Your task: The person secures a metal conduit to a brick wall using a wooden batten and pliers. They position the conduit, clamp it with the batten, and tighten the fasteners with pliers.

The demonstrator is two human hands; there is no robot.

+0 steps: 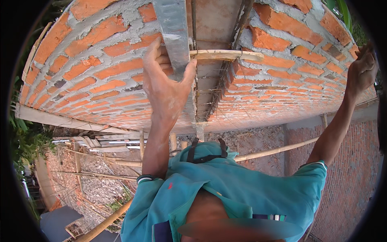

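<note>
A long grey metal straightedge (171, 24) runs along the brick wall (113, 84) beside a recessed gap (213, 28) with thin rods at its sides. My left hand (167, 88) grips the straightedge, fingers on its left side and thumb on its right, near the end of a pale bamboo strip (225, 55) that crosses the gap. At the far right, my right hand (360, 70) is raised with curled fingers near the wall's edge; what it holds is too dark and too close to the rim to make out.
Bamboo scaffold poles (274, 150) run below the wall. Planks and pipes (100, 143) lie at the lower left above rubble ground (92, 189). Another brick wall (342, 173) stands at the lower right. Green foliage (28, 137) borders the left.
</note>
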